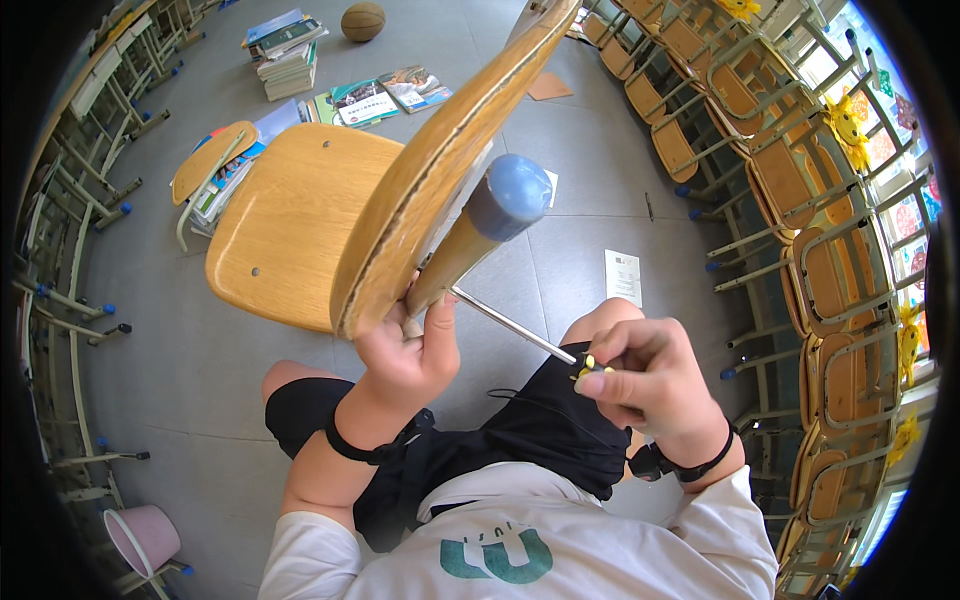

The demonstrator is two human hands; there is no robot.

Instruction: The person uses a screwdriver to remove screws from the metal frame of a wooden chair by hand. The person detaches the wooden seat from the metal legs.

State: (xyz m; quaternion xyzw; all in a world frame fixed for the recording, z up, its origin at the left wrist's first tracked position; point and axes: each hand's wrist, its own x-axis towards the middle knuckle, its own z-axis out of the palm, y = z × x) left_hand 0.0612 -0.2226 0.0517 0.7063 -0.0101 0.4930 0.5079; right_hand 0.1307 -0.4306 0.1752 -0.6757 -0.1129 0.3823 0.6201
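Note:
My right hand [650, 375] is closed around the black and yellow handle of a screwdriver [515, 325]. Its metal shaft slants up and left, and the tip meets the chair's tube leg [450, 258], which ends in a blue cap [510, 195]. My left hand [410, 345] grips that leg just below the tip, its fingers partly hidden behind it. The chair is tipped over: a curved wooden panel [440, 150] rises edge-on beside the leg, and a broad wooden panel with two bolts [300, 225] lies to the left. Any screw at the tip is too small to make out.
Stacked books [288, 60], loose books [365, 103] and a basketball [363, 21] are on the floor ahead. Rows of wooden chairs [785, 185] line the right side; desks and metal legs [75, 260] line the left. A pink bucket [145, 538] stands at lower left. A paper sheet [622, 278] lies right.

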